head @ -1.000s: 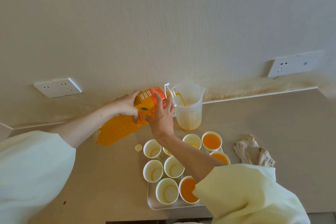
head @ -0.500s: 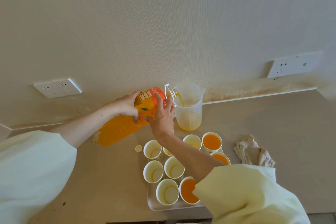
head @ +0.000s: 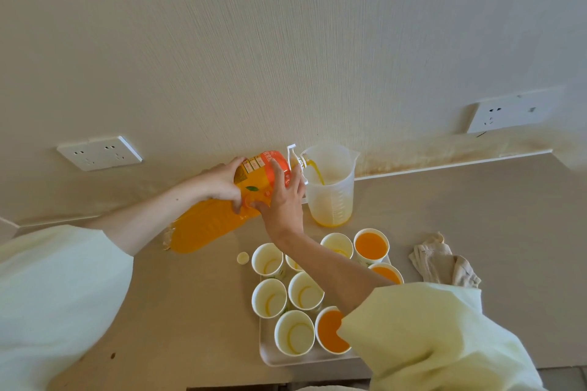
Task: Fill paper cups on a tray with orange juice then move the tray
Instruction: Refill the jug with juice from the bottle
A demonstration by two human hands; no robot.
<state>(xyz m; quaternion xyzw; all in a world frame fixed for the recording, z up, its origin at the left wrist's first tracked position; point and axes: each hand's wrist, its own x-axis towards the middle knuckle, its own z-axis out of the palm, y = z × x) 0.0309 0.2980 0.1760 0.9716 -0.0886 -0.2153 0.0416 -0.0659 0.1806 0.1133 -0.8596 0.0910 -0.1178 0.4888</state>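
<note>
Bottle point(head: 209, 225) tilted in your grip, left hand point(head: 222, 182) clamped over its label, right hand point(head: 282, 203) clasped round its shoulder, juice point(head: 317, 173) poured into the jug point(head: 332, 197), tray point(head: 270, 355) of cups point(head: 303, 292) sat nearer you.

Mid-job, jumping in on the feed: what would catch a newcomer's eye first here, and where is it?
The large plastic bottle of orange juice, tilted at centre left and held by the left hand and right hand, pours a stream into the translucent plastic measuring jug by the wall. Below, white paper cups stand on the white tray near the front edge; three visibly hold juice, the others look nearly empty.
</note>
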